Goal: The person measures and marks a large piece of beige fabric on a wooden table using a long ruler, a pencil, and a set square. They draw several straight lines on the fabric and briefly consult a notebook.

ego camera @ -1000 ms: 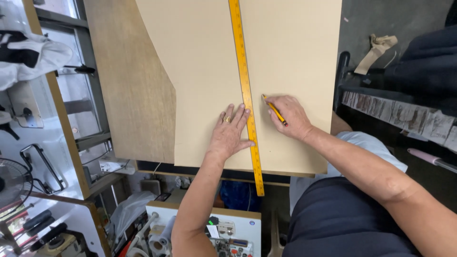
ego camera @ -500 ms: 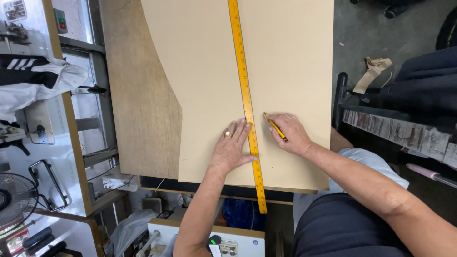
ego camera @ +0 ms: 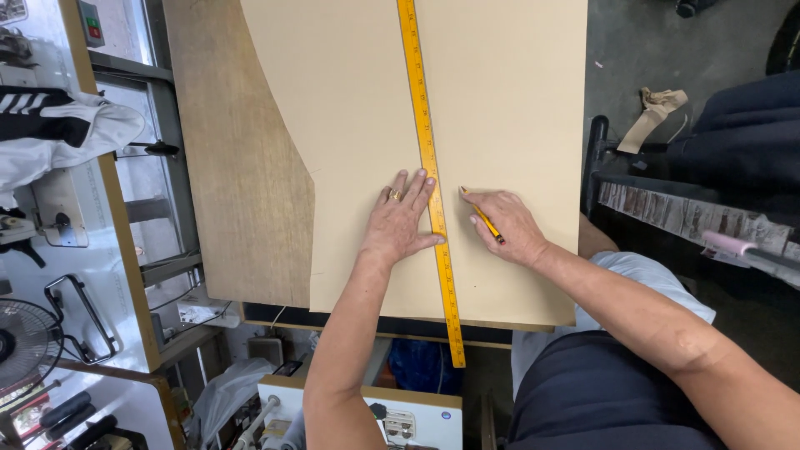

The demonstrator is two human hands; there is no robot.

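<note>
— What do you have at the hands?

— I see one long yellow ruler [ego camera: 427, 167] lying up the middle of one tan paperboard sheet [ego camera: 508, 100], which covers most of the wooden counter [ego camera: 242, 192]. My left hand [ego camera: 402, 221] lies flat, fingers spread, pressing the ruler's left edge; there is a ring on one finger. My right hand [ego camera: 510, 227] sits just right of the ruler, fingers closed around one yellow pencil [ego camera: 482, 215], its tip on the sheet.

— Anything changed from half a second back?

— Little. Both hands have stayed at the same spot on the ruler, and the right hand keeps the pencil close to its edge. The view has shifted slightly.

— Around it?

— The ruler's near end overhangs the counter edge. To the left, a white sewing machine [ego camera: 58, 208] with black-and-white cloth [ego camera: 58, 125] on it, and one fan [ego camera: 25, 342] below. To the right, dark fabric [ego camera: 750, 133] and a beige strip [ego camera: 658, 112] on the floor. Nothing blocks the hands.
</note>
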